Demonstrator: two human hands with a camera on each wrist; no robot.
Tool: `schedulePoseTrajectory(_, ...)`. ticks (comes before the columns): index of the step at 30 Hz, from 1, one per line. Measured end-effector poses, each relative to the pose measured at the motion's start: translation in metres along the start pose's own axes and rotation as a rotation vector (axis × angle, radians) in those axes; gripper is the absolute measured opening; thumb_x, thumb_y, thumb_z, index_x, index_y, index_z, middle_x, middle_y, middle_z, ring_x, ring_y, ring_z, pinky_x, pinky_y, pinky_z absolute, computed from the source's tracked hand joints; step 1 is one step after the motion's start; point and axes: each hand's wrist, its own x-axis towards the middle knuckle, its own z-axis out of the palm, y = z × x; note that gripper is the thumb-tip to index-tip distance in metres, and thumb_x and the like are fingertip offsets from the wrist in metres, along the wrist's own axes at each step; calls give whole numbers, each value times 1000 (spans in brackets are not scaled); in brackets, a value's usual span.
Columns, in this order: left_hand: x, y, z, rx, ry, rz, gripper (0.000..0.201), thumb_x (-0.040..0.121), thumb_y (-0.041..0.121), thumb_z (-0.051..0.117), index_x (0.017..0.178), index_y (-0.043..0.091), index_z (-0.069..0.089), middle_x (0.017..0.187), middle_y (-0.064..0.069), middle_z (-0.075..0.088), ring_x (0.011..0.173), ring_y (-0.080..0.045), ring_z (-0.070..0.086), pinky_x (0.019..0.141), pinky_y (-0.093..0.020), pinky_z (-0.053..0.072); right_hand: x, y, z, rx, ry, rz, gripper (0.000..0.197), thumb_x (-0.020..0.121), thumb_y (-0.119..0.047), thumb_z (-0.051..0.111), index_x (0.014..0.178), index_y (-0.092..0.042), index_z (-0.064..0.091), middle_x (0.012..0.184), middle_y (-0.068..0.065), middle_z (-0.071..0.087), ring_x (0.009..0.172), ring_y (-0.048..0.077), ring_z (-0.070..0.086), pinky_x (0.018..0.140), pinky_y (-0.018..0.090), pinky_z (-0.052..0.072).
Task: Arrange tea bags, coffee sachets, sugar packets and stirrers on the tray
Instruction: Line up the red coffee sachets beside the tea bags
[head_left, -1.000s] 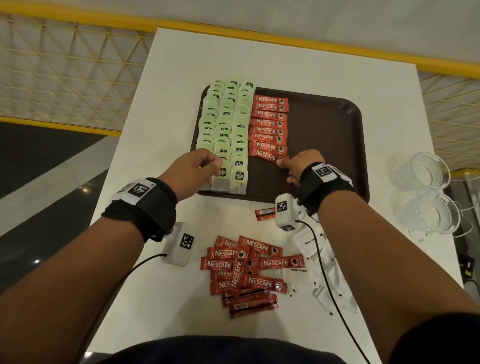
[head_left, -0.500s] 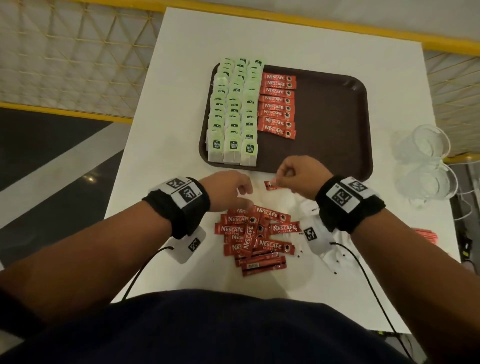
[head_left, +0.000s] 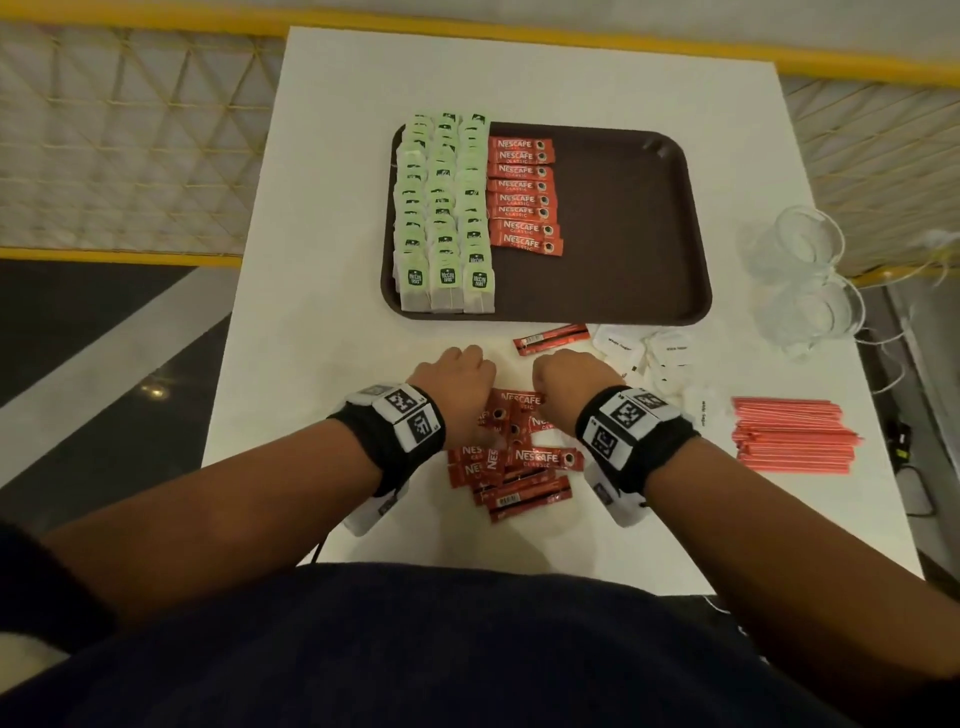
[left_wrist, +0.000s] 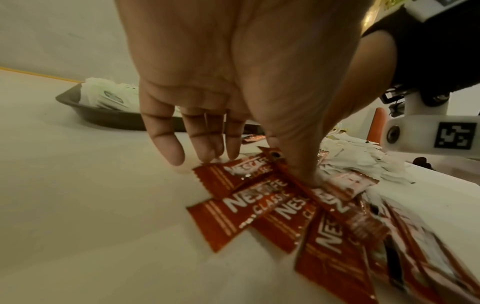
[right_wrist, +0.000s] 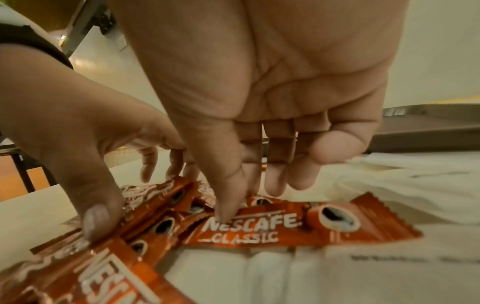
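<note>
While both hands press straight-fingered, glossy red sachets (crinkly foil) overlap.

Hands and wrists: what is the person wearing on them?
Both forearms are bare. Each wrist has a black band topped with white blocks bearing black square-code markers: left wristband, right wristband. A white camera housing hangs beneath each, with a thin black cable on the left one.

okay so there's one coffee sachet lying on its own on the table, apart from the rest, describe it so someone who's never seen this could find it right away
Start at the brown tray on the white table and look just outside its near edge. The lone coffee sachet lies there on the bare tabletop, left of the white sugar packets. Unlike the sachets rowed on the tray or heaped under the hands, it touches no other and lies printed side down, barcode showing.
</note>
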Motion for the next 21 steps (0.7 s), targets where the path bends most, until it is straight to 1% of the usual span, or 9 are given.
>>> schedulePoseTrajectory(2, 2, 3, 0, -4, -12, -17, 71, 75, 60, 73, 124, 17, 45, 121, -6, 46, 108, -25, 49, 85, -41, 47, 2, -3, -2, 30, -12, 28, 16, 88, -18, 64, 104, -16, 63, 103, 4, 64, 91, 22, 63, 83, 34, 54)
schedulePoseTrajectory(5, 3, 4, -1, -52, -23, -43, 65, 77, 51, 76, 122, 15, 46, 117, -8, 51, 102, -27, 56, 80, -39, 47, 3, -6, -5, 75, -19, 64, 15, 87, -18, 66, 101, -16, 62, 101, 3, 65, 89, 21, 63, 82, 35, 55)
schedulePoseTrajectory(7, 4, 3, 0, -74, -17, -63, 59, 78, 48, 76, 119, 16, 47, 113, -7, 57, 97, -26, 59, 78, -38, 48, 2, -6, -5, 100, -23, 74, 15, 88, -17, 65, 102, -16, 60, 101, 3, 65, 90, 21, 63, 83, 36, 55)
schedulePoseTrajectory(9, 5, 2, 0, -74, -11, -73, 57, 78, 48, 76, 118, 18, 48, 111, -5, 61, 96, -25, 61, 79, -37, 50, 0, -6, -5, 110, -18, 76, 17, 88, -17, 65, 104, -16, 60, 101, 3, 66, 92, 22, 63, 84, 36, 55)
schedulePoseTrajectory(11, 5, -1, 0, -71, -15, -76, 58, 78, 51, 75, 119, 19, 49, 110, -3, 62, 97, -24, 62, 81, -37, 49, -1, -6, -4, 116, -5, 75, 17, 89, -17, 64, 106, -16, 60, 102, 3, 66, 92, 22, 63, 84, 36, 55)
schedulePoseTrajectory(14, 6, -3, 0, -92, -51, -72, 54, 79, 50, 74, 118, 20, 52, 110, -1, 63, 98, -23, 61, 83, -37, 50, -3, -6, -5, 113, -6, 61, 17, 90, -16, 63, 107, -14, 61, 103, 4, 66, 94, 21, 63, 85, 32, 53)
schedulePoseTrajectory(17, 7, -5, 0, -117, -74, -53, 49, 81, 46, 74, 116, 18, 55, 112, -5, 63, 100, -24, 59, 85, -37, 51, -4, -5, -8, 128, -17, 50, 19, 90, -14, 63, 110, -13, 62, 106, 5, 65, 99, 22, 62, 87, 31, 51)
schedulePoseTrajectory(19, 8, -5, 1, -101, -61, -35, 48, 83, 43, 73, 119, 16, 56, 116, -8, 58, 106, -27, 56, 89, -38, 49, -4, -5, -10, 140, -30, 49, 19, 91, -15, 62, 110, -12, 62, 107, 5, 65, 100, 22, 61, 88, 30, 50)
schedulePoseTrajectory(21, 8, -6, 2, -109, -31, -21, 46, 86, 38, 71, 122, 15, 54, 120, -9, 54, 109, -28, 55, 90, -37, 47, -3, -2, -11, 150, -22, 49, 16, 92, -14, 61, 107, -12, 63, 106, 5, 65, 98, 21, 61, 87, 30, 50)
